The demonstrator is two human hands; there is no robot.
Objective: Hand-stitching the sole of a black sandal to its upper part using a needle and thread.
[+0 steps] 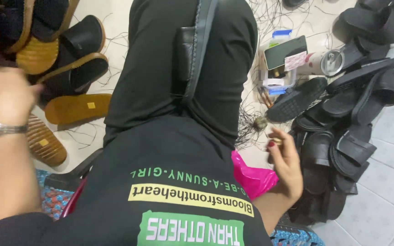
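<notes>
My left hand (1,91), with a metal watch on the wrist, is raised at the far left against a pile of black sandals with tan soles (74,68). It is blurred, so its grip is unclear. My right hand (286,166) is low on the right, beside my leg, its fingers pinched on a small yellowish object (277,141). A black sandal (192,50) lies sole-down along my black-trousered knee, with neither hand touching it.
A heap of black sandals (343,127) fills the right side on the tiled floor. A clear plastic box with a blue lid (279,75), a dark flat device (286,51) and a metal tumbler (320,63) sit beyond my knee. A pink bag (251,175) and loose black threads (251,123) lie nearby.
</notes>
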